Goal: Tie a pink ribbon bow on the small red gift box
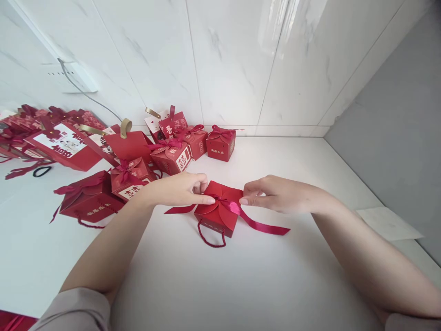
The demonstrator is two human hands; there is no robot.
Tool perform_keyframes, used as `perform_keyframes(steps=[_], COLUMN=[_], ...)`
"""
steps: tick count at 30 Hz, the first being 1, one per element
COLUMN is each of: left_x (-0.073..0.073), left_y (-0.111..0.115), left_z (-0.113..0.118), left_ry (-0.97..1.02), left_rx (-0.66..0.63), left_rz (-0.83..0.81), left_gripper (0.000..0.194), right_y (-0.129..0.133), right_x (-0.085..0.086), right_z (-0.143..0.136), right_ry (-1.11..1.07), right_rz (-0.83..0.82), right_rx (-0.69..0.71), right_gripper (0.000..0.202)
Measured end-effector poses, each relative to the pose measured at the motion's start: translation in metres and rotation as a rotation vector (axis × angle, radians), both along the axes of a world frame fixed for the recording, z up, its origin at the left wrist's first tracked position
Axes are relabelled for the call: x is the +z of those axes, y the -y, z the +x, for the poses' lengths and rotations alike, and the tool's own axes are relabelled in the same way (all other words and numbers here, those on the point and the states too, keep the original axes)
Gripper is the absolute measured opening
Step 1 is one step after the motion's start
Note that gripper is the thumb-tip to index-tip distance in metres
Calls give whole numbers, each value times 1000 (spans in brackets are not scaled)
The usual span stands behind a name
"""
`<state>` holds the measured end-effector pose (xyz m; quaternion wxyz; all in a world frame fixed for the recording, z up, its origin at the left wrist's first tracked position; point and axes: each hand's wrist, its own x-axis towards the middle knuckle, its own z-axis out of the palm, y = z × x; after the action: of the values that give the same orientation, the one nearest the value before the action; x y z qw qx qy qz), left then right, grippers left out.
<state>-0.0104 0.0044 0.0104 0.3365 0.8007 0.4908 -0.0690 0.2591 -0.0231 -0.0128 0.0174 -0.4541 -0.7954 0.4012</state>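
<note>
A small red gift box [217,219] with curved petal flaps sits on the white table in front of me. A dark-red ribbon [263,226] is tied across its top, with one tail reaching left and a longer one right. My left hand [184,188] is closed at the box's left side, its thumb on the ribbon by the knot. At the right corner, my right hand [272,194] pinches the ribbon beside a shiny pink loop, fingers curled under. A twisted cord handle [210,246] hangs from the front onto the table.
Several ribboned red boxes [221,145] stand at the back and left. Larger red gift bags [70,145] crowd the far left. A black ring [42,172] lies near them. A cable runs from the wall socket [74,76]. A white sheet [387,223] lies at right.
</note>
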Motion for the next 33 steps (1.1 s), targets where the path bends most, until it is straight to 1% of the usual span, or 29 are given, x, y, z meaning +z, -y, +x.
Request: perform_keyframes(steps=[3,5,7,9,12,13,15,17,20,23,26,31,33], left_x=[0,2,3,4,4,4,4,5,5,6,7,9,8], left_y=[-2,-4,-4,-3,-2,-2,-2,-2,0,3,5,7,7], left_z=[-2,-3,-3,-2,-1,-1,-2,-2,-2,-1,0,3,4], left_ry=[38,73,109,136,193,212,228,219,202,213,227,204,190], left_rx=[-52,-94,-130,-162,-181,-182,-176,-174,-156,-119,-112,-50,-52], left_rz=[-101,-152,-163,-118,1,19,4,-33,-85,-88,-83,-112,-125], left_gripper=[43,42,39,37,34,33,33,33,35,41,45,45,44], right_y=[-1,-2,-2,-2,-1,-1,-1,0,1,1,2,0,-2], right_x=[-4,-4,-3,-1,0,0,1,2,3,6,10,21,23], right_z=[-3,-4,-5,-6,-6,-5,-5,-6,-7,-6,-1,14,19], right_ry=[28,-10,-86,-178,-332,-381,-433,-400,-288,-255,-236,-170,-112], right_rz=[-84,-133,-176,-205,-267,-294,-314,-283,-214,-142,-98,5,10], right_rx=[1,15,34,59,76,68,26,-29,-82,-75,-66,-96,-102], right_gripper=[46,43,37,32,25,23,18,16,25,32,35,36,38])
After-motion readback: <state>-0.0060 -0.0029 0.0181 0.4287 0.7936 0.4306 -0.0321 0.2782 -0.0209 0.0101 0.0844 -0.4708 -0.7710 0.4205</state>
